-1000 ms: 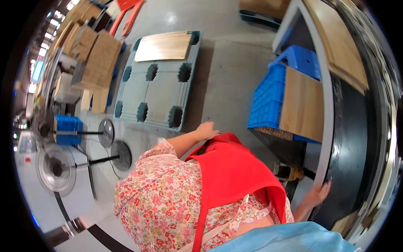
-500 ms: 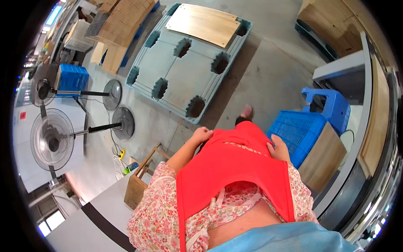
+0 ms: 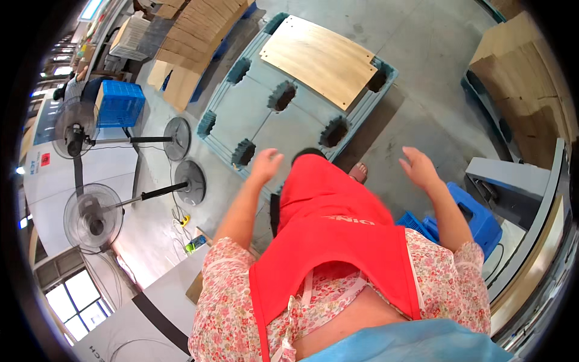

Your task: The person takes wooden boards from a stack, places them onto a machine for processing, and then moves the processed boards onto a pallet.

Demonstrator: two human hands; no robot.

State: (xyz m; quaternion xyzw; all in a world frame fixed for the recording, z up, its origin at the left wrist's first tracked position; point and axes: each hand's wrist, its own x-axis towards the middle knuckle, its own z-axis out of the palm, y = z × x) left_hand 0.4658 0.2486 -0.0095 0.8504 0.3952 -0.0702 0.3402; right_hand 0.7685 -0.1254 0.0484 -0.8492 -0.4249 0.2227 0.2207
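My left hand (image 3: 265, 164) is held out in front of me with its fingers partly apart and nothing in it. From my view it overlaps the near edge of a grey-green plastic pallet (image 3: 253, 117); no contact shows. On the pallet's far part lies a light wooden board (image 3: 322, 60) with small holes near its corners. Over the floor to the right of the pallet, my right hand (image 3: 420, 168) is raised, empty, its fingers spread. Between my arms hangs a red apron (image 3: 332, 241) over my clothes.
Two standing fans (image 3: 93, 217) with round bases are at the left, cables trailing near them. Beyond stand a blue crate (image 3: 120, 104) and stacked cardboard (image 3: 196, 36). To the right are a blue plastic stool (image 3: 473, 220), a grey metal frame (image 3: 512, 181) and more cardboard (image 3: 518, 78).
Both hands have moved forward and outward, away from the apron and my sides. I have stepped toward the pallet, which now appears closer; the blue crate at right is mostly hidden.
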